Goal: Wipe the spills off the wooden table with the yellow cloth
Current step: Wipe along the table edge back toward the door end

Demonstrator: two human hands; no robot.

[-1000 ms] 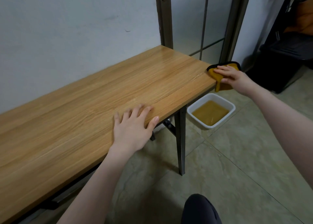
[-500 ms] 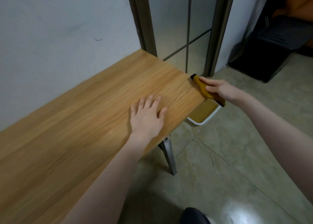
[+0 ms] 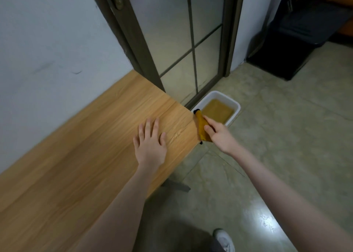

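Nearest the camera: a white shoe (image 3: 223, 240) on the greenish tiled floor (image 3: 286, 137), bottom edge of view, with glare on the tiles just right of it.

Both bare forearms reach forward. Left hand (image 3: 150, 143) lies flat on the wooden tabletop (image 3: 76, 166), fingers straight and slightly spread, palm down, grip released, holding nothing. It rests near the tabletop's right end, close to the front edge.

Right hand (image 3: 219, 135) is just off the tabletop's end, fingers curled around the yellow cloth (image 3: 201, 126), grip grasping it. The cloth is bunched into a narrow fold pressed along the end edge of the tabletop, a dark trim showing at its top and bottom tips. Spills cannot be made out on the wood; the grain is motion-blurred.

Beyond the cloth, on the floor: a white rectangular basin (image 3: 236, 108) holding murky yellowish-brown liquid, just beside the tabletop's corner.

Further back: a glass-panelled door (image 3: 181, 41) in a dark frame, white wall (image 3: 47, 41) to the left, dark furniture (image 3: 286, 51) far right.
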